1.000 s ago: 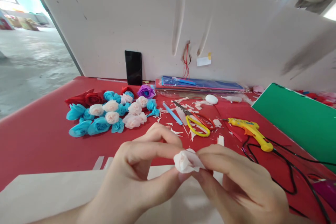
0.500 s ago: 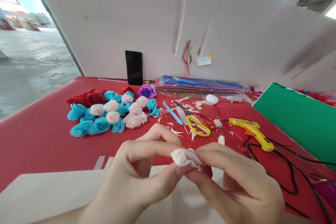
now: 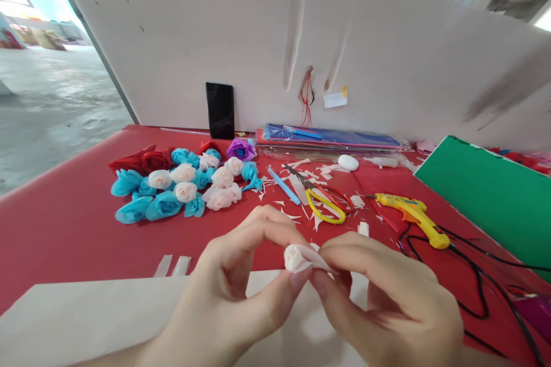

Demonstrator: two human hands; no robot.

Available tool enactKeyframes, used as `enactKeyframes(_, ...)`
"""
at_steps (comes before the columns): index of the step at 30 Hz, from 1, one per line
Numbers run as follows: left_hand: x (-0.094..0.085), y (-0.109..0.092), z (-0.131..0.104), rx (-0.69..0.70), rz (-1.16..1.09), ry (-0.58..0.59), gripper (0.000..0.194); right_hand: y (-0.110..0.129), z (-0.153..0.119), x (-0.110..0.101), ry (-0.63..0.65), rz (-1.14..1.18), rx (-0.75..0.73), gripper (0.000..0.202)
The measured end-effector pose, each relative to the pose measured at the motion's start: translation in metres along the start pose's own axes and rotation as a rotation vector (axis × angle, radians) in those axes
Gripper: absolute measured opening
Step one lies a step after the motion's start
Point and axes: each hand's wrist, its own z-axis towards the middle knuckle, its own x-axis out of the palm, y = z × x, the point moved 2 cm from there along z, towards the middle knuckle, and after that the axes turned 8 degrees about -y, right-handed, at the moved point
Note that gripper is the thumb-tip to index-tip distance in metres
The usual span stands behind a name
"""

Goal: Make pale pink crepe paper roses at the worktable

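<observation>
A small pale pink paper rosebud (image 3: 296, 258) is held between both hands above a white sheet (image 3: 107, 309). My left hand (image 3: 245, 287) pinches the bud between thumb and index finger at its left side. My right hand (image 3: 383, 292) grips the bud's narrow twisted end at the right, its fingers curled. Beyond the hands, scissors with yellow and red handles (image 3: 326, 207) lie among white paper scraps. Finished paper flowers, pale pink (image 3: 185, 191), blue (image 3: 163, 205), red (image 3: 155, 159) and purple (image 3: 241, 149), are grouped at the left.
On the red table (image 3: 64, 223) a yellow glue gun (image 3: 413, 215) with a black cord lies at the right, beside a green board (image 3: 486, 200). A black phone (image 3: 220, 110) leans on the back panel. Plastic-wrapped blue sheets (image 3: 344, 137) and a white egg-shaped object (image 3: 348, 163) are behind.
The bud has turned slightly and its loose petal now lies closer around it. My left index finger has bent up and shifted right, and both paper strips at the left show more fully.
</observation>
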Motion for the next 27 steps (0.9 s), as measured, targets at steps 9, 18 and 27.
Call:
enactKeyframes(9,-0.0023,0.0017,-0.0032,0.048,0.099,-0.028,0.014,0.0049,0.0065,-0.0011,-0.075,-0.032,-0.135,0.016)
enactKeyframes(18,-0.0014,0.0028,-0.0050,0.011,0.124,-0.038,0.018,-0.0002,0.0028,0.0038,-0.169,-0.202,-0.284,0.012)
enactKeyframes(27,-0.0015,0.0027,-0.0019,-0.018,0.104,-0.060,0.015,-0.0013,0.0049,0.0025,-0.016,-0.220,-0.344,0.010)
